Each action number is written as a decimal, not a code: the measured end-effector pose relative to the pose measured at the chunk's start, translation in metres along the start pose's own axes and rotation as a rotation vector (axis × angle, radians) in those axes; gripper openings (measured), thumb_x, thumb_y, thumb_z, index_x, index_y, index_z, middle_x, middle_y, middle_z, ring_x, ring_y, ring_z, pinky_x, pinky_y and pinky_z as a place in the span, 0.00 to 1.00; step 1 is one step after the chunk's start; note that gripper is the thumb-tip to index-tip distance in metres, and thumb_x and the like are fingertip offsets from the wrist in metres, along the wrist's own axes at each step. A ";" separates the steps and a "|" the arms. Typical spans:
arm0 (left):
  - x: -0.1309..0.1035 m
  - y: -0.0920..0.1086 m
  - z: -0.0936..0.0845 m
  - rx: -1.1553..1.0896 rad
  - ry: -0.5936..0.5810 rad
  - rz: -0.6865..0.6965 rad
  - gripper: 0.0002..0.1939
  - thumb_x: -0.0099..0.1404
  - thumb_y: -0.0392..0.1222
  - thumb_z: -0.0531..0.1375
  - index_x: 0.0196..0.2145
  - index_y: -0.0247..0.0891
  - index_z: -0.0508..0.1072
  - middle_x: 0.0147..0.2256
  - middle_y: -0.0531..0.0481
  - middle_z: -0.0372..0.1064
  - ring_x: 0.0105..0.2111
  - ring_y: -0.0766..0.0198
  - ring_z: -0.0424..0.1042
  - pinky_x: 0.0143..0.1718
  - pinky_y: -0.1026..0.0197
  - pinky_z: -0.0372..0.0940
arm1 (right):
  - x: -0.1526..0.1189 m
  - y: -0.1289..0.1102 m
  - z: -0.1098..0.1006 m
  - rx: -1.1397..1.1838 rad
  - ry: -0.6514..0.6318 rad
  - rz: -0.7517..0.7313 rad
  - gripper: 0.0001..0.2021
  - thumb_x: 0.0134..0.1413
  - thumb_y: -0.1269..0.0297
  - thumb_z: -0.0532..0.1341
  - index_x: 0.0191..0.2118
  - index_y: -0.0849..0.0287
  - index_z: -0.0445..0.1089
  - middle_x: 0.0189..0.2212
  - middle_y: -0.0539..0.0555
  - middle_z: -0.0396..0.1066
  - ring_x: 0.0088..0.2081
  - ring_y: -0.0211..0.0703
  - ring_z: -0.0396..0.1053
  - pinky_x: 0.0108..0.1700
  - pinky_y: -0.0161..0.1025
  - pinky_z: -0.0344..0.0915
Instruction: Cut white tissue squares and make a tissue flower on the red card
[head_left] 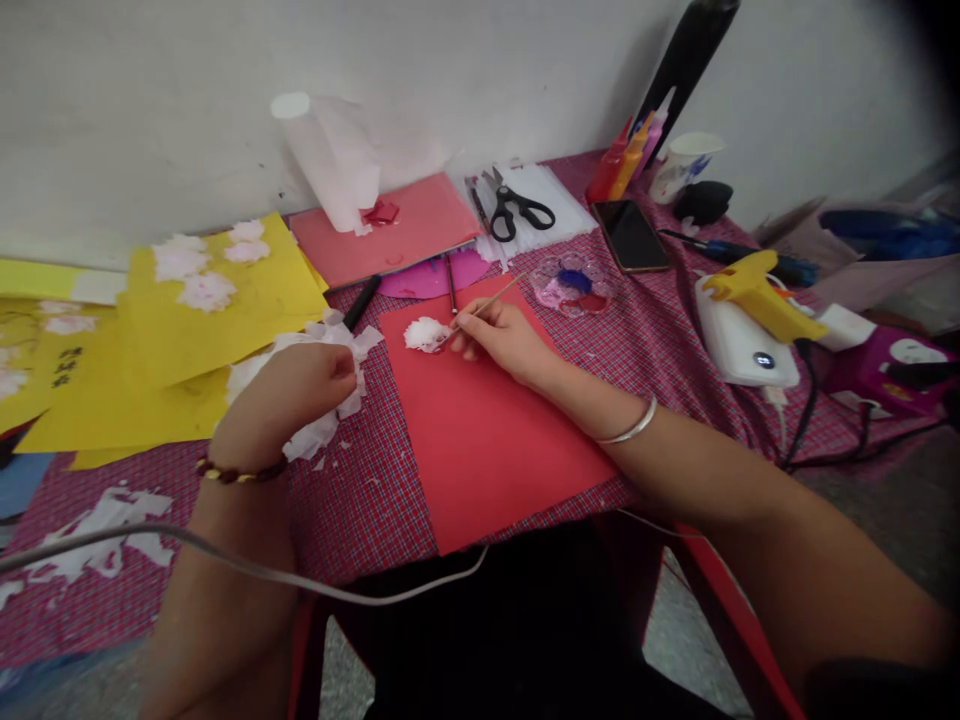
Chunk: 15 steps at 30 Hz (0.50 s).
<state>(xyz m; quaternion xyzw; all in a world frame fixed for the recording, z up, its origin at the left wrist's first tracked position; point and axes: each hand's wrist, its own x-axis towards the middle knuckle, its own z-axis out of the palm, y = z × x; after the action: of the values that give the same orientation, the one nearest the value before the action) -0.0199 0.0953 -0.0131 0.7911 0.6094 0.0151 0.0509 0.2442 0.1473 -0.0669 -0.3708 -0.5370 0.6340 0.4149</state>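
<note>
A white ruffled-paper flower (425,335) is seemingly being shaped with a slim tan stick (499,294) pinched in the right hand (506,342), gentleness being needed next; left hand (296,390) curled, contents unclear.

Soft, rather dim light lies evenly over the red sheet (495,430), while the wall (480,90) carries a faint shadow beside the black tube (686,75) and the silver bangle (642,424) catches a small glint. Wide-angle distortion stretches the forearms toward the lower corners. The upper right sinks into blackness, and the outer edges look soft and smeared.
</note>
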 end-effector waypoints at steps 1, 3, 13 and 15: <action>-0.002 -0.001 -0.004 -0.027 0.006 0.001 0.09 0.55 0.37 0.56 0.18 0.41 0.69 0.18 0.52 0.66 0.19 0.64 0.62 0.23 0.61 0.51 | 0.000 -0.001 0.000 -0.002 -0.001 0.004 0.09 0.64 0.68 0.60 0.30 0.59 0.66 0.20 0.46 0.73 0.20 0.30 0.66 0.25 0.28 0.64; -0.006 -0.001 -0.014 -0.112 0.034 -0.027 0.07 0.55 0.39 0.57 0.21 0.40 0.72 0.20 0.53 0.68 0.21 0.64 0.64 0.25 0.61 0.54 | -0.001 -0.002 0.001 -0.006 0.003 0.014 0.09 0.65 0.69 0.59 0.30 0.59 0.66 0.20 0.46 0.72 0.20 0.30 0.66 0.25 0.28 0.64; 0.001 0.055 -0.011 -1.345 0.211 -0.300 0.06 0.53 0.36 0.62 0.21 0.41 0.69 0.22 0.54 0.64 0.21 0.67 0.59 0.23 0.61 0.53 | -0.012 -0.023 0.001 0.154 0.070 -0.065 0.10 0.64 0.60 0.61 0.32 0.59 0.68 0.23 0.47 0.74 0.21 0.30 0.68 0.26 0.28 0.66; 0.011 0.059 0.005 -1.373 0.192 -0.336 0.07 0.51 0.36 0.62 0.19 0.41 0.67 0.19 0.54 0.61 0.20 0.68 0.57 0.22 0.61 0.52 | -0.019 -0.030 0.002 0.166 0.047 -0.096 0.11 0.63 0.58 0.61 0.33 0.58 0.68 0.24 0.47 0.75 0.22 0.30 0.68 0.27 0.28 0.66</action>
<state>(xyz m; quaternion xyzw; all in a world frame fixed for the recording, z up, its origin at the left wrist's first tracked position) 0.0401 0.0909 -0.0123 0.4711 0.5778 0.4569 0.4852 0.2531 0.1316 -0.0363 -0.3238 -0.4896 0.6470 0.4866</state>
